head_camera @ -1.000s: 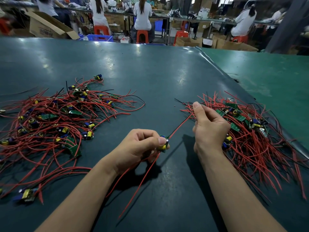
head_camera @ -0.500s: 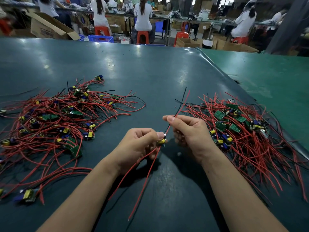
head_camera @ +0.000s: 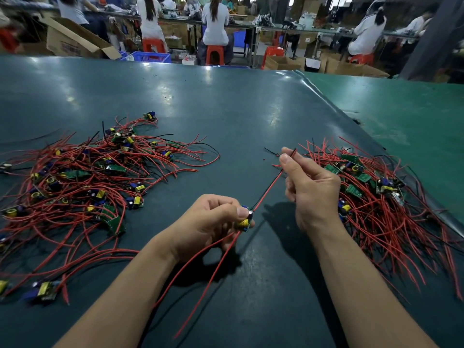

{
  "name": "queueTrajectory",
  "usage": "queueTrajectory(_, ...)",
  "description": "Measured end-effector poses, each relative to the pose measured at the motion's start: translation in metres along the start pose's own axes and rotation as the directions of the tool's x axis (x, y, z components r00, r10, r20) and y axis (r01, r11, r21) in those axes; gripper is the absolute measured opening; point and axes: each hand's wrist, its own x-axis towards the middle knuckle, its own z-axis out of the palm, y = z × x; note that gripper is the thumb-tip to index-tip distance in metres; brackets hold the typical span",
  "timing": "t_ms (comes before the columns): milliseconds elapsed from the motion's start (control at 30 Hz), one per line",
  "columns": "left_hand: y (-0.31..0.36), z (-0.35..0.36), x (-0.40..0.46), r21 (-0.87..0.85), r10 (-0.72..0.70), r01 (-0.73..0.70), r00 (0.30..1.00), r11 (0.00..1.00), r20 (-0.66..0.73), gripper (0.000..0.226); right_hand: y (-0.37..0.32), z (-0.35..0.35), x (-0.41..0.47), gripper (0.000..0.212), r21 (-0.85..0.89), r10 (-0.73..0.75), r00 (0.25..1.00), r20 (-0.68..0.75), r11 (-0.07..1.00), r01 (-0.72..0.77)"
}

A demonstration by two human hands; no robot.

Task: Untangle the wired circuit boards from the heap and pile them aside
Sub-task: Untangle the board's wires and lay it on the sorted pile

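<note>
**One board in hand, its leads drawn out straight**

Dark green matting covers the bench (head_camera: 226, 109), with a workshop of seated people across the top of the frame. Low in the centre, the left hand (head_camera: 211, 222) pinches a small circuit board (head_camera: 244, 221) between thumb and curled fingers. Its upper wire pair (head_camera: 270, 188) runs up and right to the right hand (head_camera: 311, 187), whose thumb and forefinger nip the tips. Two more leads trail toward the bottom edge. The tangled heap (head_camera: 82, 187) sprawls at centre left; the sorted pile (head_camera: 371, 197) lies at centre right, just beside the right hand.

The board looks light and rigid, the wires limp and springy, likely to snag neighbours. Holding the board by its edges seems safest; tugging hard on the leads could strain their solder joints.
</note>
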Motion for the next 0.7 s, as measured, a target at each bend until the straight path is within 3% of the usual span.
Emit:
queueTrajectory(133,0.001,0.0,0.0,0.018,0.014,-0.014,1.0,1.0,0.001,0.018,0.0,0.003,0.0,0.009,0.068,0.016,0.994,-0.111,0.998,-0.008)
queueTrajectory(233,-0.001,0.001,0.001,-0.009,0.063,-0.064,0.99,0.998,-0.13,0.023,-0.001,0.001,-0.003,0.011,0.133,0.13,0.976,-0.175,0.985,-0.108)
queueTrajectory(333,-0.002,0.001,0.007,-0.055,0.115,-0.136,0.951,0.989,-0.287,0.027,-0.002,0.0,-0.014,0.025,-0.077,0.304,0.949,0.08,0.951,-0.298)
queueTrajectory(433,-0.002,0.003,0.009,0.005,0.164,-0.17,0.943,0.985,-0.291,0.029,-0.006,0.005,-0.027,0.037,-0.262,0.477,0.778,0.409,0.878,-0.4)
queueTrajectory(567,-0.007,0.003,0.006,0.118,0.204,-0.178,0.942,0.977,-0.267,0.029,-0.014,0.001,-0.026,0.036,-0.404,0.529,0.686,0.499,0.843,-0.355)
queueTrajectory(700,-0.007,0.005,0.005,0.066,0.201,-0.19,0.953,0.979,-0.226,0.026,-0.015,-0.001,-0.028,0.033,-0.42,0.518,0.674,0.526,0.848,-0.324)
